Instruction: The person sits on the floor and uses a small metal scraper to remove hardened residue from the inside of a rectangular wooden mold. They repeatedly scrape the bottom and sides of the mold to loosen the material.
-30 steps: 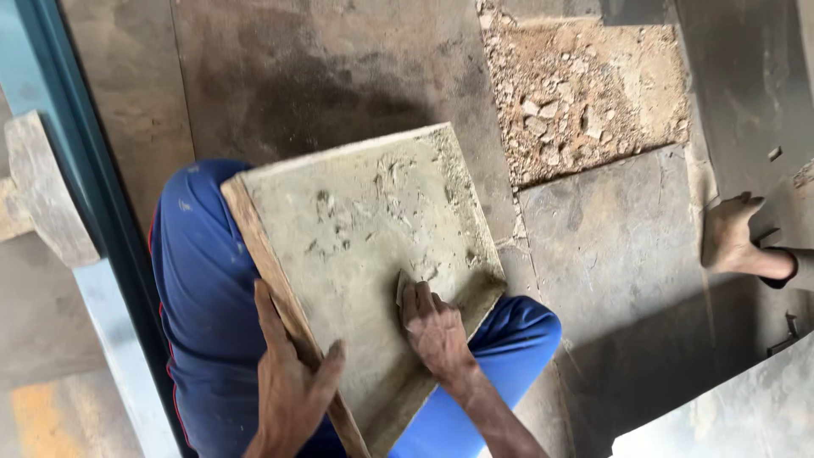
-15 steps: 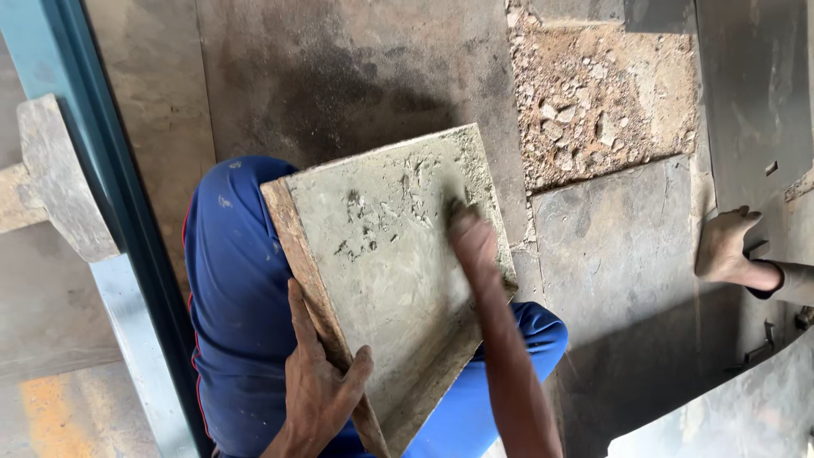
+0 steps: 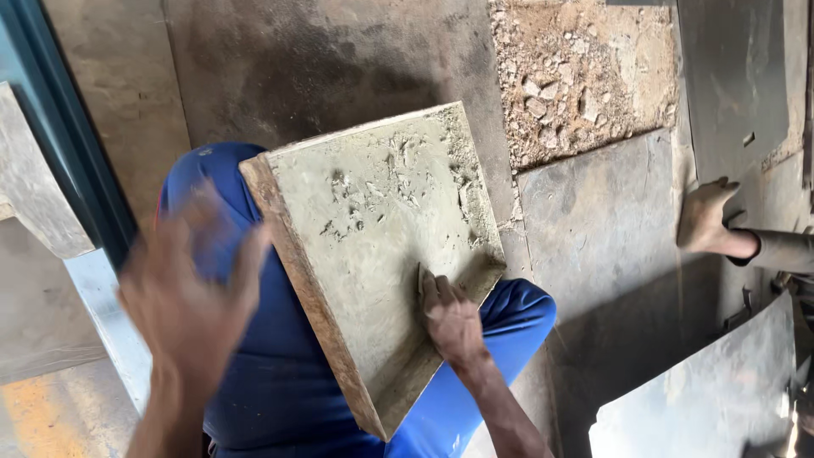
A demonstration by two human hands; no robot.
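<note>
Grey stone flooring [image 3: 593, 220] fills the ground before me, with one patch of broken rubble [image 3: 585, 72] at the upper right where a piece is missing and one loose sheet [image 3: 712, 399] lying at the lower right. One dark metal frame [image 3: 72, 153] runs down my left side. One other person's hand [image 3: 705, 219] rests on the floor at the right edge, well apart from mine. I count one square tile [image 3: 373, 246], its upturned face coated in wet grey mortar, propped tilted across my blue trousers [image 3: 280, 373]; it blocks most of my lap from view. My right hand [image 3: 451, 315] lies on the tile's lower right part, fingers together and pressed flat into the mortar, gripping nothing. My left hand [image 3: 191, 293] is blurred, fingers spread apart, just beside the tile's left edge; I cannot tell whether it touches the tile.
</note>
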